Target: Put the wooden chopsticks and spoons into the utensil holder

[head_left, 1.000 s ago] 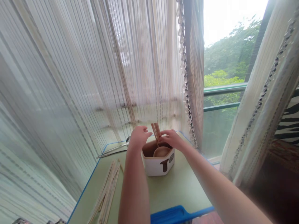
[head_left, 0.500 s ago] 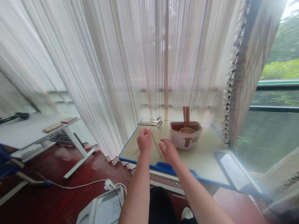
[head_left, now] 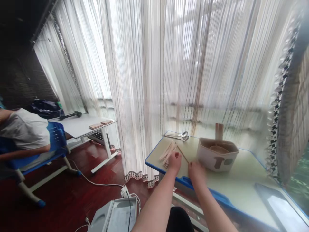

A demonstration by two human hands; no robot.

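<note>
My left hand [head_left: 175, 160] is closed, its fingers curled, beside a loose bundle of pale wooden sticks like chopsticks [head_left: 167, 153] on the small table. What it holds, if anything, is hidden. A single thin chopstick [head_left: 182, 153] lies slantwise between my two hands. My right hand [head_left: 196, 171], partly smeared by motion, has its fingertips pinched at the chopstick's near end. To the right stands a pale basket [head_left: 212, 161] with a brown bowl [head_left: 219, 149] and upright brown sticks [head_left: 219, 131]. Metal spoons [head_left: 180, 136] lie at the back left.
The small table [head_left: 231, 185] has a blue rim, with a tablet-like device [head_left: 277, 203] at its right. Striped curtains [head_left: 154, 80] hang behind. On the left are a white desk [head_left: 79, 124] and a seated person [head_left: 26, 129]. A power strip [head_left: 125, 191] and cable lie below.
The view has swung left, bringing the seated person into sight. My right hand has reached the chopstick's near end. My left hand has drawn back, uncovering the bundle of sticks.
</note>
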